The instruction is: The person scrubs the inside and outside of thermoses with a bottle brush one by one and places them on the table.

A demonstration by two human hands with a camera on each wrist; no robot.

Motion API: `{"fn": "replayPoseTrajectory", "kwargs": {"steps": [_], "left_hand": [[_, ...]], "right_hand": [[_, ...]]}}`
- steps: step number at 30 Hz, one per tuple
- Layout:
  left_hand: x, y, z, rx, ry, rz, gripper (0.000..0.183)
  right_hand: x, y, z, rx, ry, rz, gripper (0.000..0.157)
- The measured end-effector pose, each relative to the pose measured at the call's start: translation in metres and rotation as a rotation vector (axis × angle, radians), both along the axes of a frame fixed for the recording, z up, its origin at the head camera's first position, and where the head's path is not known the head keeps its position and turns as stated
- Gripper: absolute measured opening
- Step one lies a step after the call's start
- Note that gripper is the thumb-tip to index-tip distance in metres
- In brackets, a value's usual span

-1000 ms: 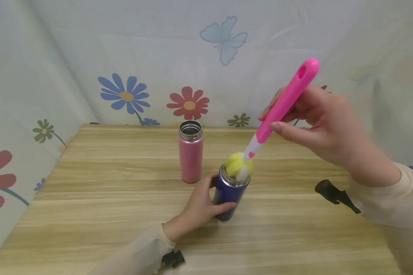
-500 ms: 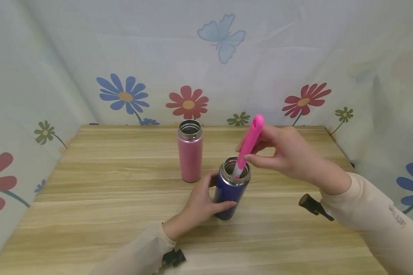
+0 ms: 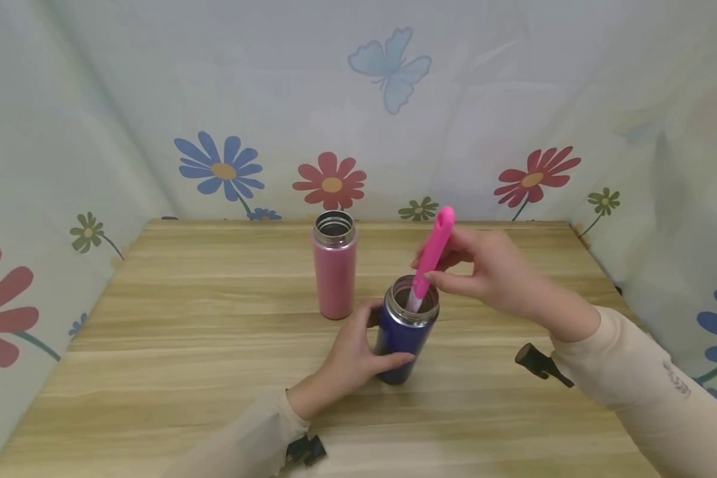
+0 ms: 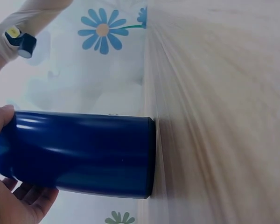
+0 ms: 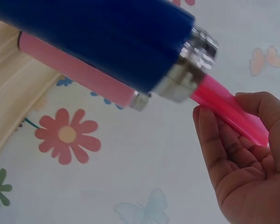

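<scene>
The right hand (image 3: 492, 272) pinches the pink handle (image 3: 433, 249) between thumb and fingers, just outside the steel mouth (image 3: 415, 320) of the blue bottle (image 3: 403, 338) — the handle's white lower end (image 3: 414, 305) reaches inside. The left hand (image 3: 351, 352) curls round the bottle's body below; a pink bottle (image 3: 336, 279) stands farther back on the worktop (image 3: 185, 332).

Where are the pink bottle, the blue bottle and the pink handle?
Pink bottle (image 3: 336, 273): head view, on its body.
Blue bottle (image 4: 84, 154): left wrist view, on its side wall.
Pink handle (image 3: 435, 245): head view, on its grip.
</scene>
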State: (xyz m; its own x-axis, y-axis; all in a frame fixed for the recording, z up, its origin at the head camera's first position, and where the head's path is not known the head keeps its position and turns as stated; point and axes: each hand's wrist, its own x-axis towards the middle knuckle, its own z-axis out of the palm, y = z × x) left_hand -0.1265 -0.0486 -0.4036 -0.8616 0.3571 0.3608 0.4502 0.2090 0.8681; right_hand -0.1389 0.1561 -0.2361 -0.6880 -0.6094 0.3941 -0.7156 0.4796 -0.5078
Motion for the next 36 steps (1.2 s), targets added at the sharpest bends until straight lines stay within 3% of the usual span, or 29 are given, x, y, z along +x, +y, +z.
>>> {"fn": "replayPoseTrajectory", "kwargs": {"steps": [3, 11, 22, 31, 36], "left_hand": [[0.000, 0.000, 0.000, -0.005, -0.014, 0.001, 0.076], [0.002, -0.003, -0.002, -0.021, 0.001, 0.001, 0.075], [-0.001, -0.001, -0.001, -0.028, 0.022, -0.022, 0.075], [0.000, -0.001, 0.002, -0.036, 0.041, -0.029, 0.074], [-0.001, -0.002, 0.000, -0.040, 0.055, -0.025, 0.074]], "right_hand": [[0.002, 0.004, 0.012, -0.007, 0.042, -0.013, 0.028], [0.009, 0.008, 0.042, -0.032, 0.050, -0.070, 0.027], [0.012, 0.007, 0.058, -0.039, 0.153, -0.150, 0.025], [0.009, 0.014, 0.074, -0.042, 0.190, -0.123, 0.027], [0.010, 0.014, 0.075, -0.020, 0.186, -0.127, 0.028]]}}
